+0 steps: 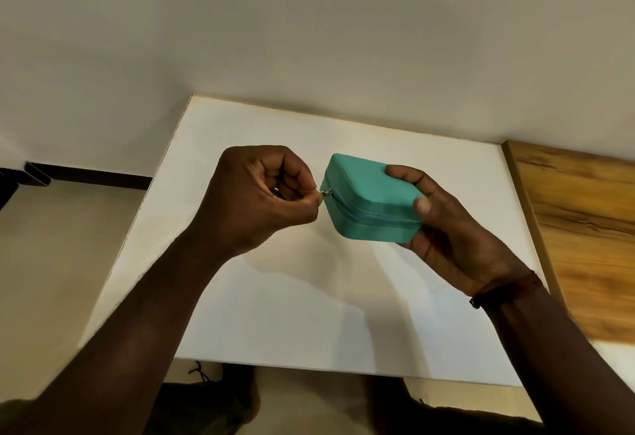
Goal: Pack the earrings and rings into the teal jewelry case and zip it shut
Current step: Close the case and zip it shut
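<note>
Teal jewelry case (pixel 364 194): held in the air above the white table (pixel 275 297), between the 2 hands and touching neither the tabletop nor anything else. Its lid is down on the base, and it is tilted so that 1 rounded corner points toward the left hand.

Zip line: runs along the near side of the case as a closed seam between lid and base, ending at the left corner.

Zipper pull (pixel 324 193): a small metal tab sticking out of the case's left corner, straight toward the left hand.

Left hand (pixel 261 194): fingers curled into a tight fist, with the thumb and forefinger tips pinching the zipper pull. It sits just beside the case's left corner.

Right hand (pixel 446 228): wraps the right end of the case. The thumb (pixel 424 206) presses on the near edge at the seam, 1 finger (pixel 402 172) curls over the lid from behind, and the palm cups the underside.

Wristband (pixel 498 293): a dark band with a reddish thread beside it, on the right wrist.

Wooden panel (pixel 584 228): brown and grained, lying along the table's right edge, blurred.

Wall (pixel 309 22): plain and pale, rising behind the table's far edge.

Dark bar (pixel 86 173): low on the left, along the foot of the wall, well apart from the hands.
</note>
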